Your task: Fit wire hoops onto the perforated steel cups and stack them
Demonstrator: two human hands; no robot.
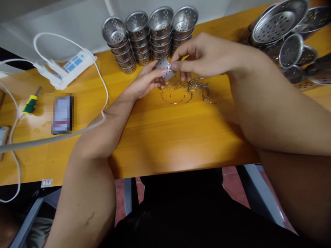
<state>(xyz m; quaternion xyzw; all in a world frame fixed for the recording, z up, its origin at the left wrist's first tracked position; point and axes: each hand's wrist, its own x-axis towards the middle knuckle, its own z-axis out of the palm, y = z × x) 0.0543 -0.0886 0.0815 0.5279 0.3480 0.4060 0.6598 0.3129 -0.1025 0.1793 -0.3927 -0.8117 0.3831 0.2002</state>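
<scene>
A small perforated metal cup (162, 64) is tilted in front of me, above the wooden table. My left hand (148, 81) is closed around its left side, thumb on the near face. My right hand (190, 58) pinches at the cup's right edge; whether a thin ring sits between its fingertips is too small to tell. Just below the hands lies a loose tangle of thin metal wire rings (190, 91). Behind the hands stand nested stacks of similar perforated cups (137, 26), partly hidden by my right hand at the right end.
Larger perforated metal cups (274, 26) are heaped at the back right. A white power strip (74, 67) with plugs stands at the left; its cable crosses over my left forearm. A phone (62, 113) and a green-yellow screwdriver (32, 102) lie on the table (178, 144).
</scene>
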